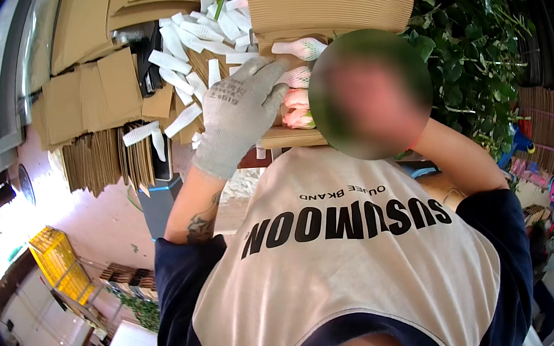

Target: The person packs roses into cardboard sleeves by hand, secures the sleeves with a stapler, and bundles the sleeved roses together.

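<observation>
A grey knit glove bearing print covers my left hand (246, 103). Its thumb and fingers lie around the tail of a rose bud in a white mesh sleeve (297, 78); I cannot tell whether they grip it. Just beyond lies another sleeved rose bud (305, 49). Two bare pink rose heads (297, 109) sit nearer my body, on corrugated cardboard. A curved sheet of corrugated cardboard (327, 4) stands behind the flowers. My right hand (373, 101) is hidden by a round blurred patch, so its fingers and anything in them cannot be made out.
Loose white mesh sleeves (199, 32) are heaped beyond my left hand. Flat cardboard pieces (91, 95) and an upright row of cardboard (95, 164) lie to the left. Leafy green stems (470, 39) are piled at the right. A yellow crate (58, 262) stands far left.
</observation>
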`<state>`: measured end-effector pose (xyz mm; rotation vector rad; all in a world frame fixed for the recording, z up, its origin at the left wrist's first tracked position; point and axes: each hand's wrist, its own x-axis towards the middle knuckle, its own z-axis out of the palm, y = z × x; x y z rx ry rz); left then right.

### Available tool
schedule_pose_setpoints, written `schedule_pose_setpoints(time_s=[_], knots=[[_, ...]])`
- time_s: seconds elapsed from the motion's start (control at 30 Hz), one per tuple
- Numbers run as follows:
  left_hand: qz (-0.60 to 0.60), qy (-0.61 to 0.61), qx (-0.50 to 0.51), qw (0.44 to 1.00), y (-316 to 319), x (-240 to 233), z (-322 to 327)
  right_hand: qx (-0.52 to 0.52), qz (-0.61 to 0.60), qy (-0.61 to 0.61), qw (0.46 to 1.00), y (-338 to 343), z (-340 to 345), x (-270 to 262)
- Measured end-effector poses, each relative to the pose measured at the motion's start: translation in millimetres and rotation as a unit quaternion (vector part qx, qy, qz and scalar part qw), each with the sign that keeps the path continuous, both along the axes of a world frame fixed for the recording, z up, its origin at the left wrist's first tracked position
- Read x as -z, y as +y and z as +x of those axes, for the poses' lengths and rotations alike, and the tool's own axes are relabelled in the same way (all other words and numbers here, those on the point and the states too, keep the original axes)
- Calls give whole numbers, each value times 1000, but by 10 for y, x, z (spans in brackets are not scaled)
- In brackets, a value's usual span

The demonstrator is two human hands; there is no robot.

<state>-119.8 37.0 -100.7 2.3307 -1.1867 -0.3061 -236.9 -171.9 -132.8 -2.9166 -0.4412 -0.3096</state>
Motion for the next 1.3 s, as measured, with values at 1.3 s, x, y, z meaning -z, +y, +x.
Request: schedule_pose_setpoints(time_s=[1.3], knots=[[63,-49,58,995,-13,26,-310,74,83,138,984,-178,523,-244]])
